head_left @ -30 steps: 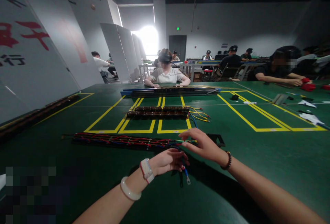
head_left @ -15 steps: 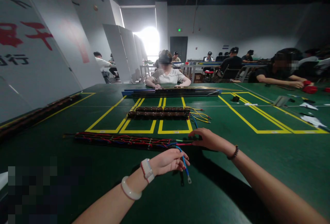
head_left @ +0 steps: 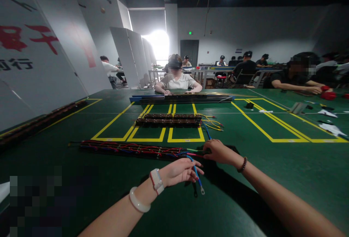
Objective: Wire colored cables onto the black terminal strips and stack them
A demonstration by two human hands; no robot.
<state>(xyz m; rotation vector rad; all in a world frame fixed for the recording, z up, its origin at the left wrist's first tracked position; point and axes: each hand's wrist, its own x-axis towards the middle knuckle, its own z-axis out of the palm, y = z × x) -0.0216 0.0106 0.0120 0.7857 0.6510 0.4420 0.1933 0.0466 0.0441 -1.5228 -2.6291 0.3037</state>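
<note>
A long bundle of dark strips (head_left: 128, 149) with red and blue wires laced along it lies across the table in front of me. From its right end come a blue cable (head_left: 195, 171) with a metal ring lug, a green wire (head_left: 194, 150) and a red wire (head_left: 194, 154). My left hand (head_left: 180, 171) is by the blue cable, which runs down between its loosely bent fingers, the lug hanging below. My right hand (head_left: 219, 151) is closed on the red and green wires; its fingertips partly hide them.
Beyond the bundle, a shorter strip stack (head_left: 169, 120) with yellow leads (head_left: 214, 122) lies across yellow tape outlines. A long blue-edged stack (head_left: 185, 99) lies before a person opposite (head_left: 178, 79). Another bundle (head_left: 40, 122) runs along the left; scraps (head_left: 327, 113) lie at right.
My right hand has shifted slightly down and turned, its fingers drawn more closely together around the wires. The left hand and blue cable have barely moved.
</note>
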